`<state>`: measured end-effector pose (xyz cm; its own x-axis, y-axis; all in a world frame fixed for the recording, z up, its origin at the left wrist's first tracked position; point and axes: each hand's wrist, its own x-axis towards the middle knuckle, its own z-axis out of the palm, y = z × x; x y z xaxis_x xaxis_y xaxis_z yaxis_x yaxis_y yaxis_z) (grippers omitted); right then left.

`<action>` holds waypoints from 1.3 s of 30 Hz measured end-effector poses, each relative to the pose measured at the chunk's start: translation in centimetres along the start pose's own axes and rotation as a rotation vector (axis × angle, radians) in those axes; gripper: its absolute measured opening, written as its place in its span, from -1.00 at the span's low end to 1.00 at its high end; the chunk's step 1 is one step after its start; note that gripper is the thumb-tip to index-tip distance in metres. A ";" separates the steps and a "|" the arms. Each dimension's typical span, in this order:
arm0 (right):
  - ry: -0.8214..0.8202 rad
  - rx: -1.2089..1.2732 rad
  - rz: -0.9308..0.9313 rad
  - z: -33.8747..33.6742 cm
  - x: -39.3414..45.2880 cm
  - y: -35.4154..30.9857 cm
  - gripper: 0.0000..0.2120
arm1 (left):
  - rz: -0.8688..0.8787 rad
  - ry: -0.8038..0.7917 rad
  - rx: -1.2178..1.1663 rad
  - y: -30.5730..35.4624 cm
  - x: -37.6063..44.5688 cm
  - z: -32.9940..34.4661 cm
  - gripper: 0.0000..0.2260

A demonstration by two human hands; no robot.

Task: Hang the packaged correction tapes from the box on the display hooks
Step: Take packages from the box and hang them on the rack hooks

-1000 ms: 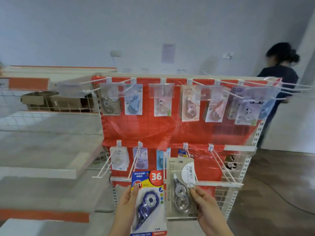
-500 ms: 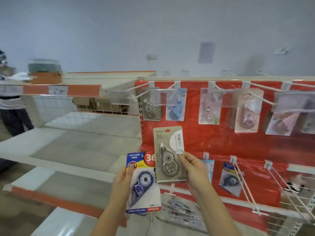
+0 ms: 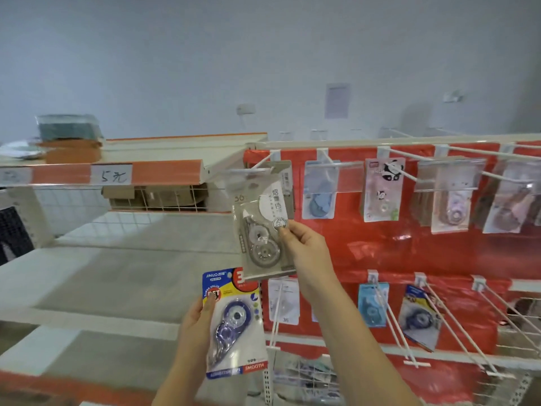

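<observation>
Up at the top-left hook, the right hand (image 3: 304, 244) pinches a grey correction tape pack (image 3: 265, 221) by its right edge, thumb on the front and fingers behind, and holds it raised so that its top sits against the leftmost top hook (image 3: 259, 162) and the clear label flap (image 3: 248, 171) there. Whether the hang hole is already over the wire, I cannot tell; the flap and the blur hide it. Lower down, the left hand (image 3: 202, 317) grips a blue correction tape pack (image 3: 234, 323) along its left edge, upright and waiting, with its top corner tucked just behind the bottom of the grey pack.

From here the likely slip is a missed hole: the pack is held by one side only, so it could twist and the wire tip could catch the card edge or bend it. The flap hangs across the hook's end and may need nudging aside. A loose release before the hole is seated could drop the pack to the grey shelf (image 3: 123, 276) below.

Further right on the red backing panel (image 3: 409, 250), other hooks carry a blue-grey pack (image 3: 320, 197), a panda-print pack (image 3: 382, 191) and more. The lower row has long bare hooks (image 3: 456, 323) jutting toward the arms. No supply box shows clearly.
</observation>
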<state>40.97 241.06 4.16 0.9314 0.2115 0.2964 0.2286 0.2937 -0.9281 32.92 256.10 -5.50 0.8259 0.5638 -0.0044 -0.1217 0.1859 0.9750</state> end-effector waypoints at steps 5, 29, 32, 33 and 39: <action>0.079 -0.063 0.036 0.3 0.4 -0.7 -0.75 | -0.034 -0.001 -0.043 -0.8 -0.5 -0.4 -0.86; 0.237 -0.674 0.063 -0.5 15.9 2.9 -0.81 | -0.101 -0.055 -0.038 0.0 0.4 -2.8 -0.85; 0.163 -0.697 0.078 -2.2 14.1 4.0 -0.79 | -0.119 -0.101 -0.073 -0.5 0.9 -2.1 -0.88; 0.140 -0.760 0.072 -3.1 13.3 4.4 -0.79 | -0.123 -0.118 -0.082 -0.8 1.1 -1.8 -0.88; 0.005 -1.244 0.127 -11.0 7.7 4.9 -0.75 | -0.152 -0.266 -0.098 -1.9 1.4 2.4 -0.88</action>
<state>52.39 233.91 -0.57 0.9670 0.1692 0.1905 0.2467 -0.8086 -0.5342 35.64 254.65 -6.85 0.9521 0.2959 -0.0773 -0.0278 0.3354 0.9417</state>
